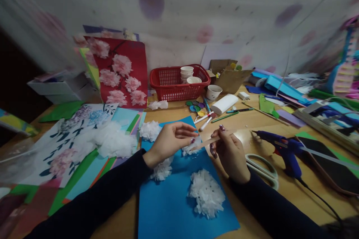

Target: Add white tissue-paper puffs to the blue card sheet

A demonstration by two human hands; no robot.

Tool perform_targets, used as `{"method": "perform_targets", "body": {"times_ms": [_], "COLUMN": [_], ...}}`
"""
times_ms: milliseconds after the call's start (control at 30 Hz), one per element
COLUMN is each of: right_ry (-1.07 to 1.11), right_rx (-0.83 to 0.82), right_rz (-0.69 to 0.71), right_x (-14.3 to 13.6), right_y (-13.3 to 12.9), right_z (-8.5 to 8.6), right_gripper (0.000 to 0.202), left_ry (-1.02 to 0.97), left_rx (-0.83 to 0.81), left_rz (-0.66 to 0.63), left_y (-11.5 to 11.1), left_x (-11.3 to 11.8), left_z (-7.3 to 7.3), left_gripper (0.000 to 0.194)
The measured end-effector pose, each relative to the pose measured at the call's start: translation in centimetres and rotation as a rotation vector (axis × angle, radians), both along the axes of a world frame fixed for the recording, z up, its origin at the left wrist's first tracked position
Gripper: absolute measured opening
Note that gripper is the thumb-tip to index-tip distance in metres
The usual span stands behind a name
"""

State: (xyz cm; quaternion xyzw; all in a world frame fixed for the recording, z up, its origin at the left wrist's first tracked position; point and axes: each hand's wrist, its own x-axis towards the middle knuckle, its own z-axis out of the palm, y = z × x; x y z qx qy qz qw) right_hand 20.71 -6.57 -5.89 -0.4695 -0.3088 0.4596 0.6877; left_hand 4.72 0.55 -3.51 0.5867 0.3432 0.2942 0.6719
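My right hand (230, 153) pinches a thin pale strip (209, 142) between thumb and fingers, and the strip points left. Close to its other end, my left hand (172, 142) has its fingers stretched out and slightly curved, with the thumb a little apart below them. Under both hands lies a blue sheet of paper (171, 213). On it are a large white tissue-paper flower (206, 193) at the front, another white flower (162, 170) partly behind my left forearm, and one (150, 130) at the upper left edge. White tissue (191, 148) shows beneath my left fingertips.
A blue glue gun (280, 143) and pale-handled scissors (265, 171) lie right, beside a phone (328, 160). Behind stand a red basket (179, 94), a paper cup (214, 92) and a red card with pink flowers (140, 58). White tissue (114, 143) and coloured papers cover the left.
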Motion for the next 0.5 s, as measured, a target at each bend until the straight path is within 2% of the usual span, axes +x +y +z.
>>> {"method": "perform_targets", "body": {"times_ms": [200,500], "right_ry": [-0.008,0.046], "right_rx": [0.001,0.001], "right_rz": [-0.078,-0.147], "right_x": [0.2,0.6], "right_y": [0.12,0.53], "right_z": [0.35,0.27], "right_gripper": [0.037,0.036], "left_ry": [0.024,-0.028], "left_rx": [-0.016,-0.152], "left_rz": [0.032,0.079], "left_y": [-0.46,-0.56], "left_x": [0.17,0.13], "left_z": [0.26,0.37], "left_gripper": [0.026,0.026]}}
